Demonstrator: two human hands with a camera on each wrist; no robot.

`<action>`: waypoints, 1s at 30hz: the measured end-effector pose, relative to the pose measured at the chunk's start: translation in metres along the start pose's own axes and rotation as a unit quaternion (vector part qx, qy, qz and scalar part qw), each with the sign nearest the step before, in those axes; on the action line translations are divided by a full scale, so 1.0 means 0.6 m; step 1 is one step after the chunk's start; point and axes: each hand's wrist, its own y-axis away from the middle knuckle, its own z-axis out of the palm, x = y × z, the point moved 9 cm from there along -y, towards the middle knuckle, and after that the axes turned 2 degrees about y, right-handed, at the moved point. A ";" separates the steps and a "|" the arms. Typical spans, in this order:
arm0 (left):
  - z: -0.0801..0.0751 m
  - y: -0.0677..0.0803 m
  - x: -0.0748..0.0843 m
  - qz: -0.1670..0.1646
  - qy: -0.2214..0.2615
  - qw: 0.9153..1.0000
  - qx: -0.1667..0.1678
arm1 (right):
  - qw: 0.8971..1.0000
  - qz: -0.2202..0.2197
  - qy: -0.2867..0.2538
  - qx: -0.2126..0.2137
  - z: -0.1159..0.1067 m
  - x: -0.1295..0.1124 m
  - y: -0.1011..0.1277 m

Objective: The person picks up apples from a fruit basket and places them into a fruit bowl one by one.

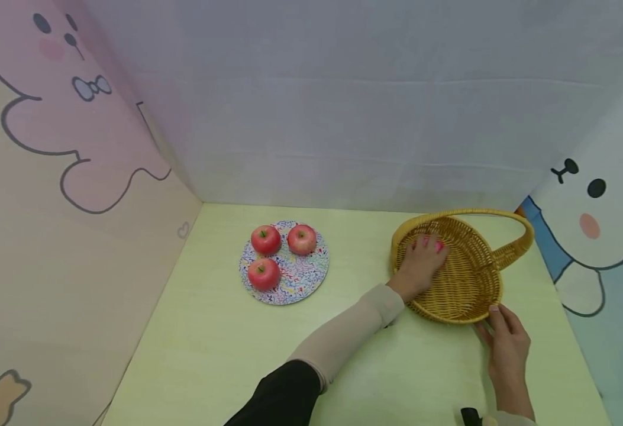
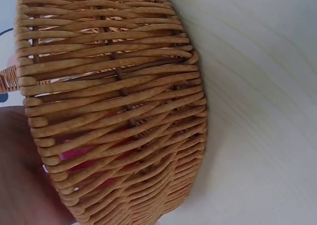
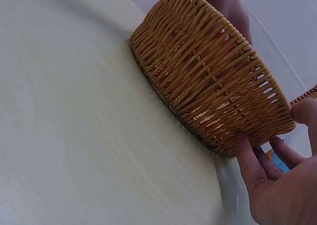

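Wicker basket (image 1: pixel 462 278) at right of counter (image 1: pixel 226 331), left hand (image 1: pixel 422 263) inside with fingers curled round a red apple (image 1: pixel 432 244), right hand (image 1: pixel 505 340) fingers loosely steadying the near rim: releasing unevenly could roll the fruit or skid the light basket.

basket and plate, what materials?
Basket: looks like woven wicker or rattan, matte tan; the interlaced round strands show clearly in both wrist views. Plate: flat disc with a multicolour squiggle print; ceramic, melamine or plastic, cannot tell which.
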 end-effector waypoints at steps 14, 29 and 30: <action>-0.055 0.046 -0.006 0.013 0.149 0.987 0.065 | 1.000 -0.006 0.004 0.005 0.001 0.003 -0.008; -0.090 0.139 -0.036 -0.004 0.349 0.933 0.091 | 1.000 -0.006 -0.020 0.006 -0.001 0.003 -0.009; -0.091 0.146 -0.039 -0.006 0.361 0.928 0.092 | 1.000 -0.005 -0.021 0.009 -0.002 0.004 -0.010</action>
